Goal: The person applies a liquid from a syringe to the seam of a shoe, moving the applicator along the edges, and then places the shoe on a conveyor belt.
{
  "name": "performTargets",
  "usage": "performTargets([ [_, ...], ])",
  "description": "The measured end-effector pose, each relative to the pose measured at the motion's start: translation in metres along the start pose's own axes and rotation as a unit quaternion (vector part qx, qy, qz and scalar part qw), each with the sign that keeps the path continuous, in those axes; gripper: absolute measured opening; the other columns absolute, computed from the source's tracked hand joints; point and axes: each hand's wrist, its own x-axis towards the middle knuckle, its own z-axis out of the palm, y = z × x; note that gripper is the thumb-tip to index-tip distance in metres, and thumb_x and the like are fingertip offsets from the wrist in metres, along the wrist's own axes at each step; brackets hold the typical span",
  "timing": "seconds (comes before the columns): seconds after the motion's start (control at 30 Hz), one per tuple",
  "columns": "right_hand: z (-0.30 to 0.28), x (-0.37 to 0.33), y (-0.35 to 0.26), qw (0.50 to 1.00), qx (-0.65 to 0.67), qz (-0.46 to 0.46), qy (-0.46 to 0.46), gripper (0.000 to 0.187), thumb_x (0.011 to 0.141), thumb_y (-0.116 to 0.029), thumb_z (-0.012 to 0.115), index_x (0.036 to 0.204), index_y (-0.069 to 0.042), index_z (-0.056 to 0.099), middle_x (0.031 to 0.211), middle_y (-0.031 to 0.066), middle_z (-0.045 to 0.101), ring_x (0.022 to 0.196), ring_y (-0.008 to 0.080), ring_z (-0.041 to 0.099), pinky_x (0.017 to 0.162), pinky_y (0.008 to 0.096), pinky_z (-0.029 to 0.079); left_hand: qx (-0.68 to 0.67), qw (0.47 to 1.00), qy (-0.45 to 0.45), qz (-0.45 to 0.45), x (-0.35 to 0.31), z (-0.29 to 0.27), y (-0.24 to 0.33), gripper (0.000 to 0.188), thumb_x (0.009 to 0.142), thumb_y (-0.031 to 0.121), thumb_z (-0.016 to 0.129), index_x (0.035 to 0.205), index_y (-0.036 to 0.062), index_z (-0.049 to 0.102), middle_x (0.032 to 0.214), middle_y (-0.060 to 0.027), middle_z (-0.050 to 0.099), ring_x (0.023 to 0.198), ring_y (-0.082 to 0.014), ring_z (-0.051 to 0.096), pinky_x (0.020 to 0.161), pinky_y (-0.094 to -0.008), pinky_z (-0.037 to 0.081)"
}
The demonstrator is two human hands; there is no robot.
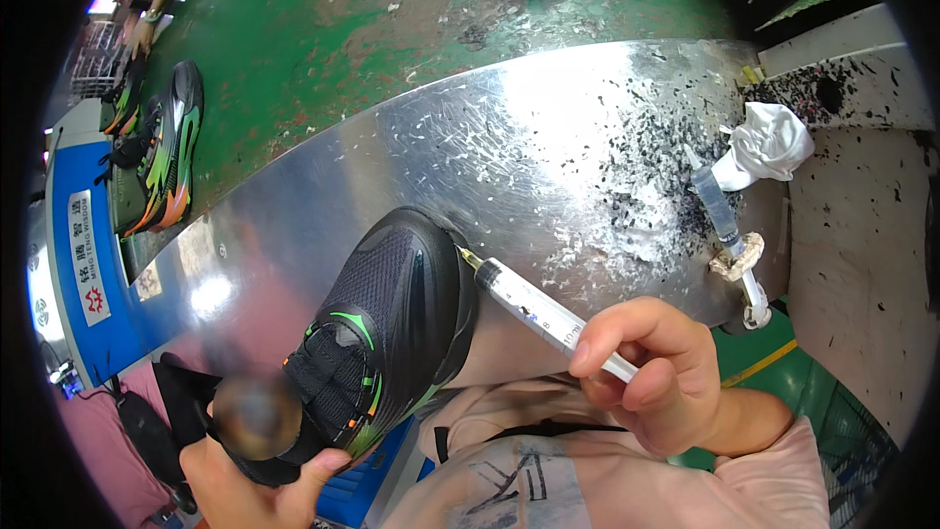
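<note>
A black sneaker (397, 284) with green and orange accents is tilted, its toe pointing away over the metal table. My left hand (279, 490) holds it near the heel and collar, thumb along the side. A blurred round patch hides part of the collar. In my right hand (656, 372) is a clear syringe (529, 304), pinched between thumb and fingers at its rear end. The syringe's needle tip meets, or nearly meets, the edge of the sole at the toe.
The shiny metal table (421, 157) has black and white residue on its right. A second syringe (715, 206) lies there beside a crumpled white cloth (769, 142). Other sneakers (171, 157) stand at left on a green surface (294, 49), near a blue box (83, 255). Another person's arm (157, 5) shows far left.
</note>
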Motion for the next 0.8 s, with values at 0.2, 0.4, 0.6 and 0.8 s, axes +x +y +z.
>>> performTargets([
  [0.2,0.011,-0.007,0.004,0.995,-0.088,-0.029,0.034,0.034,0.096,-0.028,0.057,0.113,0.002,0.059,0.067,-0.005,0.048,0.055,0.0007,0.034,0.049,0.0198,0.025,-0.031,0.998,-0.042,-0.034,0.007,-0.006,0.025,0.043,0.071,0.028,0.082,0.092,-0.0052,0.062,0.078,-0.0194,0.067,0.067,-0.0358,0.066,0.06,-0.0395,0.05],
  [0.4,0.022,-0.021,0.006,0.993,-0.114,-0.026,0.032,0.033,0.094,-0.027,0.06,0.114,0.0,0.06,0.068,-0.0037,0.05,0.055,0.0012,0.037,0.049,0.0199,0.028,-0.081,0.995,-0.027,-0.055,0.002,-0.004,0.029,0.04,0.074,0.025,0.08,0.096,-0.0044,0.063,0.079,-0.0193,0.068,0.069,-0.0344,0.067,0.062,-0.0377,0.051],
  [0.6,0.035,-0.031,0.008,0.988,-0.15,-0.03,0.028,0.029,0.092,-0.02,0.063,0.114,-0.002,0.059,0.067,-0.0034,0.052,0.053,0.0017,0.039,0.048,0.0199,0.03,-0.095,0.992,-0.026,-0.072,-0.001,-0.001,0.032,0.038,0.076,0.026,0.079,0.096,-0.0032,0.064,0.079,-0.0195,0.068,0.071,-0.0337,0.067,0.064,-0.0363,0.051],
  [0.8,0.045,-0.035,0.012,0.975,-0.212,-0.059,0.014,0.029,0.089,-0.016,0.066,0.113,-0.002,0.059,0.064,-0.001,0.05,0.05,0.0058,0.042,0.046,0.0222,0.033,-0.073,0.992,-0.018,-0.104,-0.006,0.0,0.045,0.038,0.077,0.03,0.078,0.095,-0.0009,0.065,0.08,-0.0189,0.068,0.072,-0.0336,0.068,0.064,-0.0364,0.051],
])
